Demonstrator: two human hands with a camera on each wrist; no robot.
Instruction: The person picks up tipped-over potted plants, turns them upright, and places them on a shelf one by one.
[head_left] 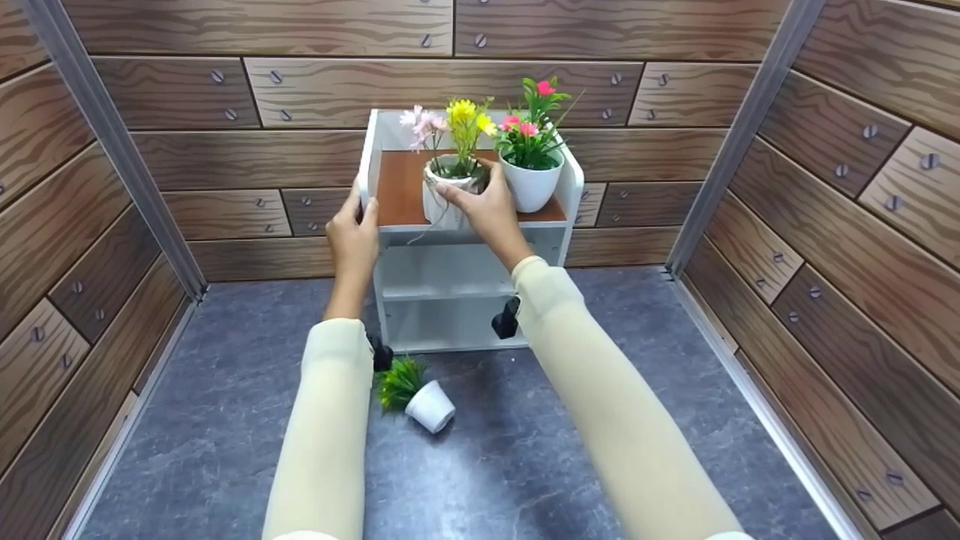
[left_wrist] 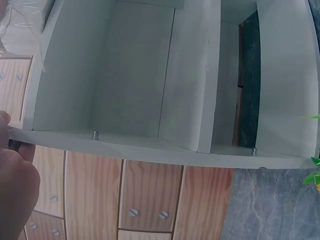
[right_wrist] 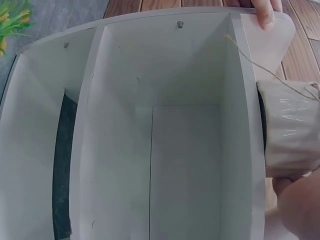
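A white pot [head_left: 442, 196] of pink and yellow flowers stands on the brown top of a small white shelf unit [head_left: 450, 262]. My right hand [head_left: 495, 214] grips this pot, thumb on the near side and fingers behind. In the right wrist view a loose string hangs from the pot's wrapped wall [right_wrist: 290, 125]. My left hand [head_left: 352, 236] holds the unit's left side panel [head_left: 367, 161], with the thumb on its inner side. To the right of the gripped pot sits another white pot [head_left: 534, 184] with pink-red flowers.
A small white pot with grass-like greenery [head_left: 431, 407] lies on its side on the dark grey floor [head_left: 510, 450] before the unit. Wood-patterned walls [head_left: 300, 161] enclose the space. Below its top, the unit has a middle shelf board [head_left: 450, 289].
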